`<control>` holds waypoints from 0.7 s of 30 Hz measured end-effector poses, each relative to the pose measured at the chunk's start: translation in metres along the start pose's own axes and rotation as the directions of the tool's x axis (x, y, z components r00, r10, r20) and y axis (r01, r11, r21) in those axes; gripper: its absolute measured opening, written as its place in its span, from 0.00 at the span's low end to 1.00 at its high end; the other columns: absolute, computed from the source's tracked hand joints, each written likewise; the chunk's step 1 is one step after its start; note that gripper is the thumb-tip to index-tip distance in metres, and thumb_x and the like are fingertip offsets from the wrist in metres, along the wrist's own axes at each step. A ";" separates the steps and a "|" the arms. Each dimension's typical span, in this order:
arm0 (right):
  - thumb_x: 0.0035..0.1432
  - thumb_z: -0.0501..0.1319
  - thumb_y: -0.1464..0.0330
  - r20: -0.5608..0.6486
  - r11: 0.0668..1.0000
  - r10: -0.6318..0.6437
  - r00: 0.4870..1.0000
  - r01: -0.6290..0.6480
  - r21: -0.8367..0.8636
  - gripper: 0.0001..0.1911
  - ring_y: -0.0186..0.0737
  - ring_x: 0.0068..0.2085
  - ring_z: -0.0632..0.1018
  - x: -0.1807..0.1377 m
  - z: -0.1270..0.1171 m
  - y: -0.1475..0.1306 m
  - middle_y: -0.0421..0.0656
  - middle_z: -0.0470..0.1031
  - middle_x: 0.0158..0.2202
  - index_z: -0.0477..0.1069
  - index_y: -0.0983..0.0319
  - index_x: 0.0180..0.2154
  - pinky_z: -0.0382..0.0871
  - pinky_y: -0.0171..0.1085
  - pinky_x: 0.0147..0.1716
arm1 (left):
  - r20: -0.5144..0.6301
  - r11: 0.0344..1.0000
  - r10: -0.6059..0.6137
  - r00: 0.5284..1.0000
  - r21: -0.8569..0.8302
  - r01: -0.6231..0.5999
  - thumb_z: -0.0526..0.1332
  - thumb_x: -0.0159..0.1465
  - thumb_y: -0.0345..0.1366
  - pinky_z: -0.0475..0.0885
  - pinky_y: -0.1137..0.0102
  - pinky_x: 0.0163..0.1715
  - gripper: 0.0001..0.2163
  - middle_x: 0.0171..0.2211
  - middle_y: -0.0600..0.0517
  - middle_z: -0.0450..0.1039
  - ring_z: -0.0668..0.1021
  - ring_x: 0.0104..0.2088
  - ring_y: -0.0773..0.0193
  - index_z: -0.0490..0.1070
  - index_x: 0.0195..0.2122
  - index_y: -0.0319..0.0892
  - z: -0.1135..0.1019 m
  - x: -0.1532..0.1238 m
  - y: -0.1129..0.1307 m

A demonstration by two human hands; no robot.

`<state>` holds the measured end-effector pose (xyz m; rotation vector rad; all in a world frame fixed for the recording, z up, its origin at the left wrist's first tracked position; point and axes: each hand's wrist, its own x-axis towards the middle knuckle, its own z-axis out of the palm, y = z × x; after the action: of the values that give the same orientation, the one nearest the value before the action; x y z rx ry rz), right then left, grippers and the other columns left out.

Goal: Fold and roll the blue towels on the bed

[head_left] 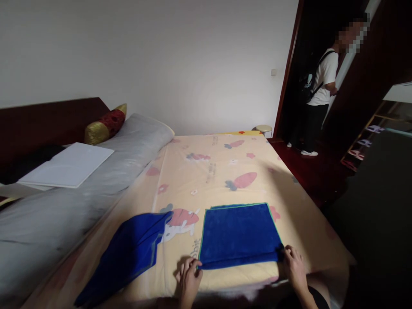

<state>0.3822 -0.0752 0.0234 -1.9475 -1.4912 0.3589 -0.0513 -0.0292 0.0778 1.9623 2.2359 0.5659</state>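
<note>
Because both hands pinch the near corners of the folded blue towel [240,231], its front fold lies straight and taut on the bed sheet [225,171]. The left hand [189,277] has its fingertips closed on the near left corner and the right hand [294,266] is closed on the near right corner, so each grip is narrow and holds cloth. The towel lies flat as a neat rectangle near the foot of the bed, squarely in front of the person. Its green-trimmed edges are lined up, likely from the two corners being drawn apart. A second blue towel [131,253] lies loose and rumpled to the left, apart from the first. The sheet is printed with carrots and a rabbit. A few dark letters run beside the folded towel's left edge, partly covered and too small to read surely, and no brand shows on either towel. Farther off are a grey pillow [80,193], a white board [67,165] and a gold-and-red cushion [106,122]. Another person [322,86] stands in the doorway.
</note>
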 end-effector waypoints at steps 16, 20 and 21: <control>0.54 0.54 0.55 0.118 0.975 0.067 0.991 -0.040 -0.217 0.18 0.54 0.51 0.71 0.011 -0.025 0.019 0.45 0.73 0.49 0.74 0.51 0.43 0.65 0.52 0.45 | 0.115 0.964 0.078 0.990 -0.264 -0.045 0.57 0.48 0.28 0.70 0.67 0.42 0.07 0.33 0.54 0.74 0.75 0.40 0.62 0.72 0.25 0.48 -0.006 0.016 -0.026; 0.53 0.54 0.57 0.144 0.968 0.080 0.986 -0.042 -0.248 0.17 0.53 0.50 0.72 0.023 -0.023 0.015 0.45 0.74 0.47 0.75 0.53 0.40 0.66 0.50 0.44 | 0.201 0.954 0.098 0.975 -0.298 -0.034 0.57 0.49 0.30 0.73 0.68 0.41 0.06 0.31 0.54 0.73 0.76 0.38 0.63 0.71 0.24 0.47 -0.010 0.026 -0.029; 0.54 0.53 0.57 0.134 0.966 0.082 0.988 -0.046 -0.256 0.17 0.53 0.50 0.72 0.027 -0.021 0.013 0.45 0.75 0.46 0.75 0.53 0.41 0.66 0.50 0.43 | 0.212 0.961 0.072 0.975 -0.277 -0.011 0.57 0.50 0.31 0.73 0.69 0.42 0.05 0.32 0.53 0.73 0.76 0.38 0.63 0.71 0.25 0.47 -0.009 0.029 -0.027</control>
<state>0.4122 -0.0589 0.0354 -2.2143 -1.6350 0.3588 -0.0843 -0.0050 0.0813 1.8358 1.8766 0.5945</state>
